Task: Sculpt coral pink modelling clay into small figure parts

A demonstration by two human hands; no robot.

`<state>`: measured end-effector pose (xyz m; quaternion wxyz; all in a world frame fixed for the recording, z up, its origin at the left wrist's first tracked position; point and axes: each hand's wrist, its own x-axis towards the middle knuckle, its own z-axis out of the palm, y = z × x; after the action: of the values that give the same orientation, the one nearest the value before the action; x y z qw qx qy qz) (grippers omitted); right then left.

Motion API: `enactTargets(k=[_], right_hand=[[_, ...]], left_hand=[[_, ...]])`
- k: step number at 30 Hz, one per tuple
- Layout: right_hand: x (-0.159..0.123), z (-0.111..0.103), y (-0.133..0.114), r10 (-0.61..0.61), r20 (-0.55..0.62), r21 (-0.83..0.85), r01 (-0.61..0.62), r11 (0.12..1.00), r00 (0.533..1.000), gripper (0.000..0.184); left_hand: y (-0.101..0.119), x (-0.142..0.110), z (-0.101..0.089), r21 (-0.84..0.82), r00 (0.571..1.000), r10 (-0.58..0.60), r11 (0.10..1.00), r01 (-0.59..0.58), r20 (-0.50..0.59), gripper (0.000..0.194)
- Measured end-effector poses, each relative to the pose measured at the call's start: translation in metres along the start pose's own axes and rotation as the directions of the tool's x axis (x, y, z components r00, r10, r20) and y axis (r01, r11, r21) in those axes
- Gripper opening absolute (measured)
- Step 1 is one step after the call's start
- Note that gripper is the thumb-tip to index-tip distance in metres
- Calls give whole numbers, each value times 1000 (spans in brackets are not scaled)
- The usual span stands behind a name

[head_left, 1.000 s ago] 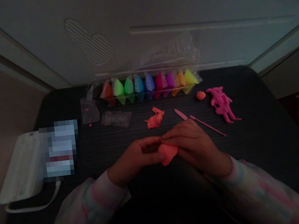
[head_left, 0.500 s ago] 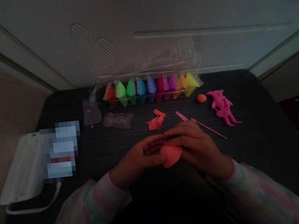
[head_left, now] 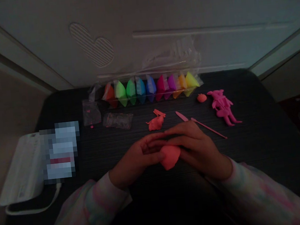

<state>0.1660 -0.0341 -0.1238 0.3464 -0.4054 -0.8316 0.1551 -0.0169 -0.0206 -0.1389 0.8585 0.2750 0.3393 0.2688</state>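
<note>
A flattened lump of orange-pink clay (head_left: 170, 157) is held between both hands above the dark table (head_left: 262, 140). My left hand (head_left: 136, 161) pinches its left side with thumb and fingers closed on it. My right hand (head_left: 198, 148) closes over its top and right side. Just beyond the hands lie scraps of orange clay (head_left: 155, 122), a pink knife tool (head_left: 182, 116) and a thin pink stick tool (head_left: 209, 128).
A row of coloured clay packets (head_left: 150, 88) in a clear bag runs along the far edge. A small orange ball (head_left: 201, 98) and a pink clay figure (head_left: 223, 106) lie at right. Clear bags (head_left: 118, 120) and a white device (head_left: 22, 172) sit at left.
The hands keep working the clay lump; it has shifted slightly and looks more bunched. The view has moved a little.
</note>
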Motion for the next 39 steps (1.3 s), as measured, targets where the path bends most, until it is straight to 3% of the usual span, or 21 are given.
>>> enactTargets(k=[3, 6, 9, 14, 17, 25, 32, 39], right_hand=[[-2, 1, 1, 7, 7, -50, -7, 999, 1000, 13], [-5, 3, 2, 12, 5, -123, -11, 992, 1000, 13], [-4, 4, 1, 2, -25, -172, -6, 985, 1000, 11], [-1, 2, 0, 58, -15, -131, -60, 990, 998, 19], [-1, 1, 0, 109, 0, -92, -108, 990, 994, 14], [-3, 3, 1, 33, -9, -143, -34, 989, 999, 13], [-2, 4, 0, 116, -18, -25, -117, 993, 993, 12], [-3, 3, -1, 74, -61, -51, -77, 996, 995, 8]], left_hand=[[1, 0, 1, 55, 998, 41, 998, -39, -37, 40], [3, -1, 4, 208, 984, 128, 973, -100, -126, 28], [5, -1, 6, 328, 973, 181, 936, -126, -142, 23], [3, 0, 4, 232, 982, 161, 964, -134, -103, 26], [0, 1, 0, 211, 981, 151, 970, -124, -118, 30], [3, 2, 0, 333, 986, 97, 942, -47, -136, 23], [-1, 2, -2, 128, 993, 91, 989, -80, -81, 32], [0, 2, -1, 101, 994, 80, 992, -72, -80, 31]])
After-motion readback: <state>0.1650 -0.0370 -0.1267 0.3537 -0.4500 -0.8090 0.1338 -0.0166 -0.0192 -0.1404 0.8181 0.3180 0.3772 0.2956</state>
